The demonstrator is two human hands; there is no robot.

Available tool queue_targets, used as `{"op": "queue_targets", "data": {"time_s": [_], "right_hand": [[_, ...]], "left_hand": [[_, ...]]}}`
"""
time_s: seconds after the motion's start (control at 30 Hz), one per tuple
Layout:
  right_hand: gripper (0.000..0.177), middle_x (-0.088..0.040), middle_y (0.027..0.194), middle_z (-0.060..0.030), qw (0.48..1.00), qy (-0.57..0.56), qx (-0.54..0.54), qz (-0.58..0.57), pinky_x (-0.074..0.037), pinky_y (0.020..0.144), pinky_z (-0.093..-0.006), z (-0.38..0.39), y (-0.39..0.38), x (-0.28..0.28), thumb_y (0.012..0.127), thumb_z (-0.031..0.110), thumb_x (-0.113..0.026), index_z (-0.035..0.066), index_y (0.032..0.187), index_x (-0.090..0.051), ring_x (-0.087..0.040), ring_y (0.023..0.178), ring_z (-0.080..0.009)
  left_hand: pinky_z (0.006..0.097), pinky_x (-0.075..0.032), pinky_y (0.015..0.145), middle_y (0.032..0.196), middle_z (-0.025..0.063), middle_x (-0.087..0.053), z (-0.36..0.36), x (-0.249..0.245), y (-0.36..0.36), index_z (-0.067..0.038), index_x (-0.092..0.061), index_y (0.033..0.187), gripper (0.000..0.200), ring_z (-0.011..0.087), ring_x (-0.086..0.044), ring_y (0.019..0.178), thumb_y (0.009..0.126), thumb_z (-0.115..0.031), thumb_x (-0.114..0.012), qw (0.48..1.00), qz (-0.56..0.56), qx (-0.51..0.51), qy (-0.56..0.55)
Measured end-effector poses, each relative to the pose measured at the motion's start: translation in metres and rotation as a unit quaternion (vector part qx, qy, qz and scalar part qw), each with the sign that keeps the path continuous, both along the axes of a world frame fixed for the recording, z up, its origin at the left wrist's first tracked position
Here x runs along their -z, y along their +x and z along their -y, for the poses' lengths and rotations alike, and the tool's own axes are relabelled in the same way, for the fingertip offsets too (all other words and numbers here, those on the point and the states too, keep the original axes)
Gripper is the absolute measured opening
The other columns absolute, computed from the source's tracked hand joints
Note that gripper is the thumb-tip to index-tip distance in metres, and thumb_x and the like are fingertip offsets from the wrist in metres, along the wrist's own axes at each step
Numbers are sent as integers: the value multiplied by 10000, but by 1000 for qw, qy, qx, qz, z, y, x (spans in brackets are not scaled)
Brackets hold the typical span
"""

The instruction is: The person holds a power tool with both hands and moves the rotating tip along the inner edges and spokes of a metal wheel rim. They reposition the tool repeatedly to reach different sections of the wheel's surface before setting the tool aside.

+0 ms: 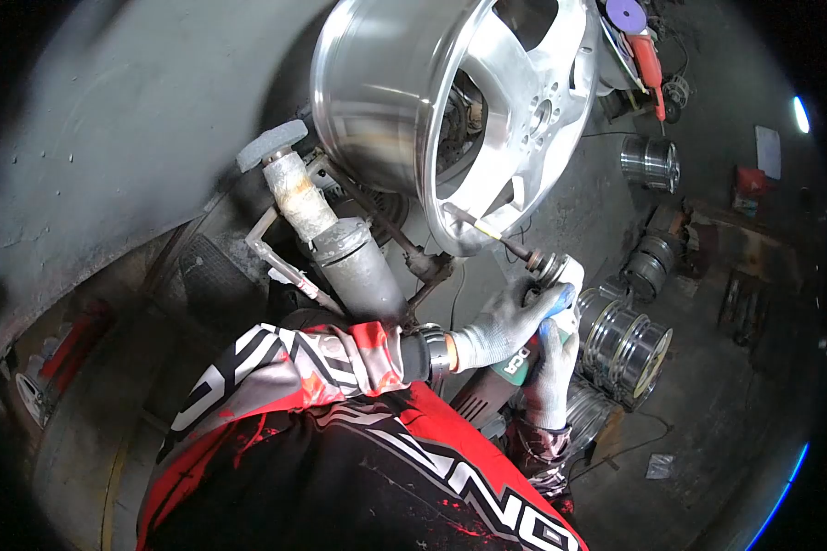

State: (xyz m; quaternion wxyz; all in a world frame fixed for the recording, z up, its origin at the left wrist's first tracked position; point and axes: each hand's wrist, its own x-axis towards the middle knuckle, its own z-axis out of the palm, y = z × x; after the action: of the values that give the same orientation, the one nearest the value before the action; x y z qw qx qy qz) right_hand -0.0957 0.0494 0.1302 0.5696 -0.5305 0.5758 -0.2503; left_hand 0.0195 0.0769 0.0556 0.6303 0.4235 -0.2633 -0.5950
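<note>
Both gloved hands are closed on a green and dark power tool (515, 369). My left hand (501, 329), with a dark watch at its wrist, wraps the tool near its pale front end. Just to the right, my right hand (551, 376) grips the tool's body, its fingers by the light-coloured head. A thin shaft (498, 237) runs from the head up and left to the lower rim of a large silver alloy wheel (515, 138). The shaft's tip lies at the rim beside a spoke opening; exact contact cannot be made out.
Left of the wheel stands a grey cylindrical machine (358, 266) with a round grey disc (272, 145) on top. Stacked metal rims (623, 349) lie at right, another rim (651, 163) farther back. A red tool with a purple pad (627, 15) sits upper right. Cables cross the floor.
</note>
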Motion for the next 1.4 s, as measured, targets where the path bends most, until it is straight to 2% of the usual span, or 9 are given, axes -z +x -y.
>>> {"op": "queue_targets", "data": {"time_s": [0.2, 0.63, 0.7, 0.9, 1.03, 1.1, 1.17, 1.27, 1.4], "right_hand": [[421, -631, 1246, -93, 996, -80, 35, 22, -514, 950, -327, 21, 29, 5, 1003, 218, -632, 13, 1351, -516, -637, 1089, -168], [674, -543, 1359, -138, 1000, -11, -4, -5, -453, 1058, -369, 6, 7, 1, 935, 148, -702, 25, 1493, -344, -557, 1229, -221], [448, -609, 1286, -102, 998, -61, 32, 9, -519, 951, -330, 16, 21, 5, 1005, 205, -622, 7, 1379, -475, -624, 1126, -185], [579, -578, 1305, -107, 997, -52, 21, 53, -495, 1003, -353, 31, 27, 10, 962, 135, -680, 41, 1455, -392, -589, 1171, -199], [661, -545, 1361, -142, 999, -1, 32, 23, -461, 1052, -375, 10, 8, 6, 942, 98, -688, 37, 1501, -340, -560, 1227, -226], [678, -540, 1371, -146, 1000, -7, 15, -3, -449, 1063, -376, 7, 8, 0, 938, 97, -684, 38, 1512, -329, -549, 1243, -230], [669, -545, 1365, -138, 1000, 10, 22, -11, -451, 1058, -370, 10, 4, 0, 939, 112, -684, 36, 1507, -339, -547, 1243, -225], [446, -616, 1262, -98, 998, -61, 11, 17, -520, 934, -319, 27, 26, 4, 1004, 201, -616, 14, 1387, -484, -631, 1095, -170], [436, -627, 1251, -87, 995, -90, 22, 34, -528, 917, -314, 38, 37, 9, 1011, 210, -616, 21, 1383, -488, -639, 1085, -166]], "left_hand": [[323, -490, 902, 1053, 159, -706, 37, -17, 40, -6, -671, 1206, 598, 196, -659, 990, 978, -545, -548, 994, -102, 47, 12], [368, -459, 1004, 1259, 211, -631, 8, 0, 7, -61, -598, 1331, 496, 291, -621, 1174, 1028, -447, -522, 997, 74, -14, -28], [341, -470, 963, 1164, 168, -672, 29, -12, 28, -18, -636, 1265, 568, 212, -625, 1100, 991, -509, -559, 992, -124, 31, 16], [319, -480, 924, 1085, 136, -701, 39, -21, 49, -26, -664, 1223, 549, 178, -643, 1014, 997, -511, -543, 995, -95, 26, -18], [412, -496, 975, 1281, 204, -584, 11, 18, -5, -127, -523, 1420, 438, 348, -619, 1128, 998, -237, -564, 946, 306, -52, -98], [458, -486, 1001, 1362, 215, -502, 3, -1, 0, -184, -463, 1463, 482, 401, -586, 1170, 987, -144, -532, 997, 79, 25, 2], [425, -483, 997, 1323, 202, -555, 6, 2, 6, -151, -510, 1430, 436, 355, -606, 1155, 1006, -246, -546, 979, 182, -40, -86], [342, -469, 972, 1177, 150, -675, 35, -13, 31, -46, -639, 1276, 537, 214, -628, 1103, 996, -495, -545, 996, -89, 17, 22], [336, -505, 840, 991, 183, -698, 51, -19, 49, -51, -699, 1108, 594, 214, -674, 945, 944, -605, -561, 995, -99, 11, -14]]}}
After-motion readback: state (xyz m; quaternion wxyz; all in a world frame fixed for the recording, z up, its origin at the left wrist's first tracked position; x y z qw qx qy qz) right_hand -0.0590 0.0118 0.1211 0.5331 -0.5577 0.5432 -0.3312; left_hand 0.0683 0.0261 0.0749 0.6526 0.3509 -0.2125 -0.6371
